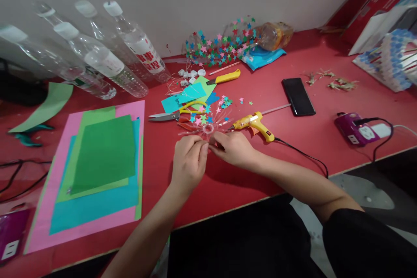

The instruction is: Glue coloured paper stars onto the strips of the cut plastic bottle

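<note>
My left hand and my right hand meet at the fingertips near the table's front, both pinched closed. Between and just beyond them is a clear cut plastic bottle top, its round neck facing up and thin strips fanning outward. The fingers seem to grip one of its strips, though the pinched part is mostly hidden. Small coloured paper stars lie around the strips. Right of my right fingers a yellow hot glue gun rests on its side. Yellow-handled scissors lie beyond my left hand.
Coloured paper sheets are stacked at left, below several plastic bottles. A yellow utility knife and a star-covered strip bottle lie at the back. Rightward are a black phone and a purple power strip with cords.
</note>
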`<state>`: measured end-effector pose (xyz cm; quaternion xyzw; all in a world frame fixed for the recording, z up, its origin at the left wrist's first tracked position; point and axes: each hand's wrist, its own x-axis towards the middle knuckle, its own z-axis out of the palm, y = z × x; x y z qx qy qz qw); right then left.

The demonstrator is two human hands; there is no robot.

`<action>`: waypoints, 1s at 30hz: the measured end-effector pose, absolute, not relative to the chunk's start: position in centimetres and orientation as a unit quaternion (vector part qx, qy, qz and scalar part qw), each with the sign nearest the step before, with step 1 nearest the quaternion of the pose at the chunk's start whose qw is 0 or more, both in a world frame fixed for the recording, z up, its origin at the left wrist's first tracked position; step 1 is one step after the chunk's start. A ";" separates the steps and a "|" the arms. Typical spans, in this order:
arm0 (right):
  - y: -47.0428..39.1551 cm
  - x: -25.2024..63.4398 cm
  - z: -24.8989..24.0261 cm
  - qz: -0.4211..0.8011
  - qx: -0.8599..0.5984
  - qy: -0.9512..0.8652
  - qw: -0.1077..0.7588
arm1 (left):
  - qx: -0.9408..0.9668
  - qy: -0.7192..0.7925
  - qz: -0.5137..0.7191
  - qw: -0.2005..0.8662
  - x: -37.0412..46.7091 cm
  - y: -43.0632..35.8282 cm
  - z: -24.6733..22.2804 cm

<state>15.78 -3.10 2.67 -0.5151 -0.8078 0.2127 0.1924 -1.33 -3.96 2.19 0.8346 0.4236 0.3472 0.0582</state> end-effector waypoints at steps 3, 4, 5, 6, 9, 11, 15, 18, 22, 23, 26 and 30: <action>-3.1 16.0 2.5 0.238 -0.508 -0.794 0.236 | 0.825 0.433 0.355 0.074 -1.3 -4.0 2.2; -3.1 16.0 2.5 0.245 -0.505 -0.789 0.250 | 0.821 0.437 0.358 0.084 -1.3 -4.0 2.3; -3.2 16.1 2.5 0.252 -0.502 -0.785 0.263 | 0.816 0.440 0.362 0.092 -1.3 -4.0 2.3; -3.2 16.2 2.5 0.258 -0.499 -0.781 0.273 | 0.812 0.444 0.366 0.100 -1.3 -3.9 2.4; -3.3 16.3 2.6 0.261 -0.497 -0.779 0.279 | 0.795 0.460 0.374 0.126 -1.6 -3.7 2.5; -3.3 16.4 2.7 0.239 -0.502 -0.786 0.271 | 0.788 0.464 0.379 0.144 -1.7 -3.6 2.5; -3.1 16.7 2.9 0.183 -0.511 -0.794 0.273 | 0.772 0.471 0.396 0.159 -2.0 -3.4 2.3; -3.0 17.0 3.2 0.183 -0.515 -0.781 0.302 | 0.755 0.481 0.415 0.164 -2.1 -3.4 2.1; -3.0 17.5 3.7 0.158 -0.525 -0.764 0.341 | 0.750 0.480 0.431 0.149 -2.3 -3.3 2.1; -2.9 17.6 3.8 0.153 -0.525 -0.761 0.349 | 0.751 0.476 0.434 0.142 -2.3 -3.2 2.2; -2.7 18.1 4.0 0.152 -0.531 -0.748 0.368 | 0.757 0.465 0.445 0.111 -2.4 -3.0 2.4; -2.0 19.0 4.2 0.159 -0.551 -0.723 0.385 | 0.754 0.473 0.443 0.104 -2.8 -2.8 2.9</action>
